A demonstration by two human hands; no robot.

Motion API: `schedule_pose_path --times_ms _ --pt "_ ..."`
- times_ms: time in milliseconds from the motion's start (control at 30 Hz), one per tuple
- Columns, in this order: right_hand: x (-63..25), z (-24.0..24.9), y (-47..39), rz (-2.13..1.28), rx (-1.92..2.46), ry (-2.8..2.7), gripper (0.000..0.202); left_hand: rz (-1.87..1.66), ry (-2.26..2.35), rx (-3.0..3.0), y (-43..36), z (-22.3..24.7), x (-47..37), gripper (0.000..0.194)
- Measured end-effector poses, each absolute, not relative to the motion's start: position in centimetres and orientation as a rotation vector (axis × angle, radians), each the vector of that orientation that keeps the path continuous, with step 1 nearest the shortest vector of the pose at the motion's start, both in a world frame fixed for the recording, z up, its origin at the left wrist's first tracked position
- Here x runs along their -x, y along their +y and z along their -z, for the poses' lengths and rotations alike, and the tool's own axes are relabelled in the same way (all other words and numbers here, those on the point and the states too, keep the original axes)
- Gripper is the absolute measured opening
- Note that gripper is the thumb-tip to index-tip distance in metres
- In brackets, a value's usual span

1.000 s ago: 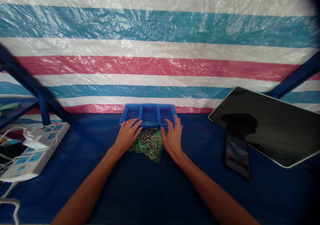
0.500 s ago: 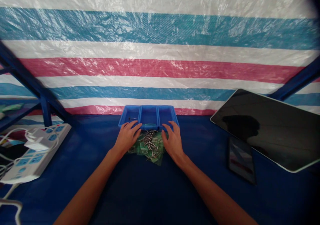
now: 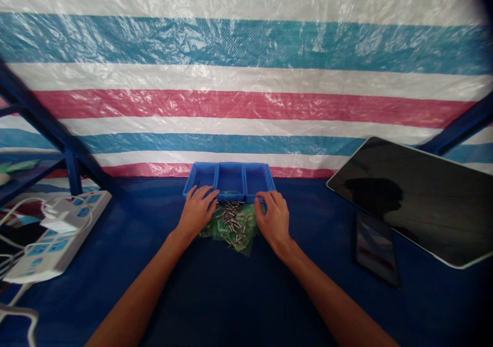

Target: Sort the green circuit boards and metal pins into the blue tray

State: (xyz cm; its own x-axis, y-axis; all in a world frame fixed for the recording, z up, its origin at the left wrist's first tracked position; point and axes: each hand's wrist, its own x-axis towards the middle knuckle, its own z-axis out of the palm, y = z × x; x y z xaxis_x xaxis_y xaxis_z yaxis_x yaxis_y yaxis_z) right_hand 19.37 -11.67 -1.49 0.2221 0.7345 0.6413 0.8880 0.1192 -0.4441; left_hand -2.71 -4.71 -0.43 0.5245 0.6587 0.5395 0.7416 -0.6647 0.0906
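Note:
A blue tray [image 3: 231,180] with three compartments lies at the back of the table. In front of it, a heap of small metal screw-like pieces [image 3: 232,217] rests on a crumpled green plastic bag [image 3: 221,229]. My left hand [image 3: 195,211] lies open at the tray's front left, its fingers apart over the rim and its thumb beside the bag. At the tray's front right corner, my right hand [image 3: 274,217] has bent fingers, with thumb and index tips close together. Anything between those tips is too small to make out. A dark thin piece shows partly in the left compartment.
On the right lie a dark phone [image 3: 375,249] and a large black screen [image 3: 423,203] with a pale edge. A white power strip [image 3: 65,249] with plugs and cables takes up the left. Behind the table hangs a striped plastic sheet [image 3: 246,105].
My right hand has moved slightly right, and its spread fingers have drawn together. My left hand stays nearly in place. The thin piece in the left compartment is now mostly hidden.

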Motion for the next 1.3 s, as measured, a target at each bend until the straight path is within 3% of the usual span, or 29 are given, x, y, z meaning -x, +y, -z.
schedule_pose_path --times_ms 300,700,1300 --pt "-19.4 1.2 -12.0 0.195 1.612 -1.790 0.017 0.994 -1.036 2.608 -6.0 -0.5 1.8 0.025" --pt "-19.2 -0.3 -12.9 0.064 1.662 -2.023 0.004 0.864 -0.890 2.816 -6.4 -0.5 1.7 0.021" --pt "-19.5 -2.2 -13.5 -0.166 1.764 -2.305 0.010 0.872 -0.847 2.862 -6.4 0.1 1.5 0.018"
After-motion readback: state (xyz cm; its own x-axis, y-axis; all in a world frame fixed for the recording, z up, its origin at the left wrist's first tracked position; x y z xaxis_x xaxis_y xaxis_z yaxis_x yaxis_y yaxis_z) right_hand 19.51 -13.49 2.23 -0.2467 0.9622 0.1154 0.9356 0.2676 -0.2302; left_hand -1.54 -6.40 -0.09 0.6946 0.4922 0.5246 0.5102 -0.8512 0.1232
